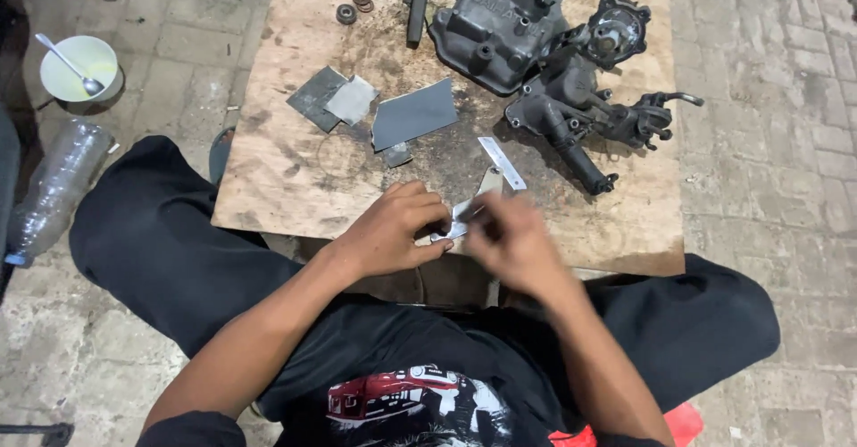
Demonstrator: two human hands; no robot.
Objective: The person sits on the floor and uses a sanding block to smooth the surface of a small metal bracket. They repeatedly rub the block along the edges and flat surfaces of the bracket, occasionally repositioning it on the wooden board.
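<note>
Seated at a plywood board, a person's left hand pinches a fanned metal feeler gauge at the board's near edge; the blurred right hand curls round its blades, seemingly selecting one, which demands careful separating

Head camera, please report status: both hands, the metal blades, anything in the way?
Left hand and right hand both grip the fanned metal blades over the wooden board. Right hand blurred. Grey sheets and engine parts lie beyond, apart from the hands.
</note>
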